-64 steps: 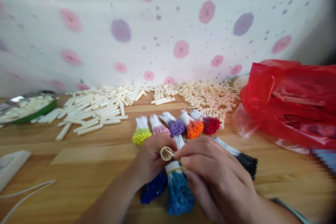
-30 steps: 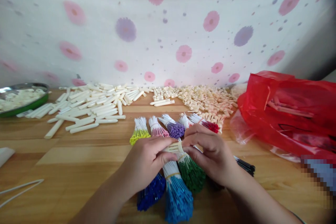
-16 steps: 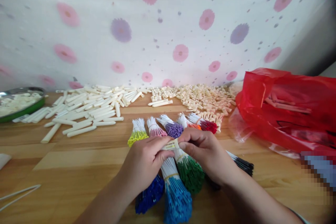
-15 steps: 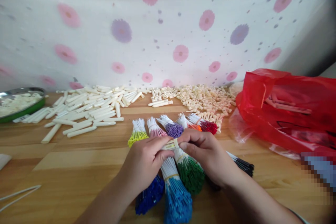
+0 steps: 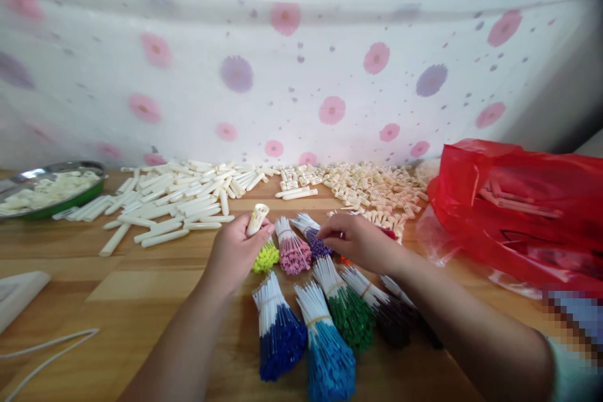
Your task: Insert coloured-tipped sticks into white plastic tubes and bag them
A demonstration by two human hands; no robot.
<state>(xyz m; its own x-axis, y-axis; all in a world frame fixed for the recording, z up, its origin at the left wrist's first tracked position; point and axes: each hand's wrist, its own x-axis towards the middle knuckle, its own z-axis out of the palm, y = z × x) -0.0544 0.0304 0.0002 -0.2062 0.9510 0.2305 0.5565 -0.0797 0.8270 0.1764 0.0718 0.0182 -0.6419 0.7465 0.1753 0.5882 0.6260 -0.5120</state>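
My left hand [image 5: 235, 250] is wrapped round a short cream plastic tube [image 5: 257, 220], held upright and slightly tilted. Its open upper end shows inner holes and specks of yellow. My right hand [image 5: 358, 240] is over the purple bundle [image 5: 315, 235] and the mostly covered orange bundle [image 5: 346, 260]. Its fingers are curled, and what they pinch, if anything, is hidden. Near my left hand stand the yellow bundle [image 5: 266, 256] and the pink bundle [image 5: 294, 252] of thin white-ended sticks. Closer to me lie the dark blue [image 5: 281, 336], light blue [image 5: 330, 352], green [image 5: 351, 314] and dark brown [image 5: 391, 317] bundles.
Long cream tubes [image 5: 164, 237] lie heaped at the back left, beside a green-sided metal dish [image 5: 89, 196] of cream pieces. Small cream parts [image 5: 377, 185] are piled at the back. A red plastic bag [image 5: 509, 220] occupies the right. A white cable [image 5: 56, 347] lies at left.
My hands have come apart. The left has moved left and up with the tube, now turned upright. The right has let go of it and moved up over the purple and orange bundles.
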